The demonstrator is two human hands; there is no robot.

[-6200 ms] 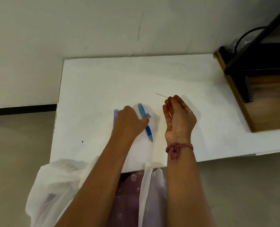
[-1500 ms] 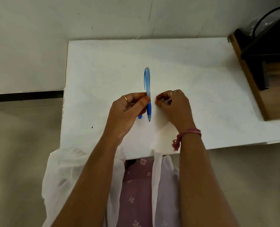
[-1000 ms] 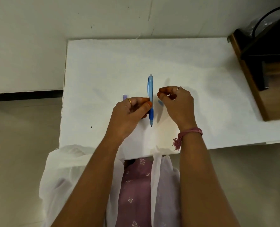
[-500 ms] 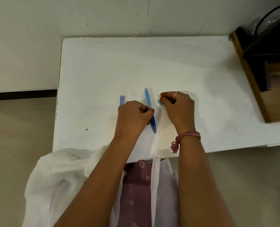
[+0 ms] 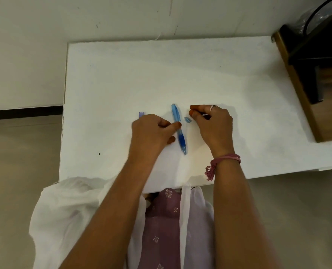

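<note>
Hands of one person work over a white desk (image 5: 122, 78), seen from above. Between them a blue pen (image 5: 178, 129) lies flat on the desk, its tip toward the person; any print on its barrel is too small to read. The left hand (image 5: 153, 133) rests on the desk with its fingers curled under and out of sight. Its thumb (image 5: 175, 124) touches the pen's barrel, though whether it truly grips cannot be told. A purple piece (image 5: 141, 114) pokes out from behind this hand, mostly hidden.

The right hand (image 5: 213, 125) sits just right of the pen, its fingers (image 5: 195, 108) curled, the tips close together. A thin pale sliver shows beneath them (too small to name, or to say if it is held). A small blue piece (image 5: 187, 119) lies between pen and right hand, touching neither. This hand wears a ring (image 5: 212, 107) and a pink thread bracelet (image 5: 226, 159). Dark wooden furniture (image 5: 306, 98) is cut off at the right edge.
</note>
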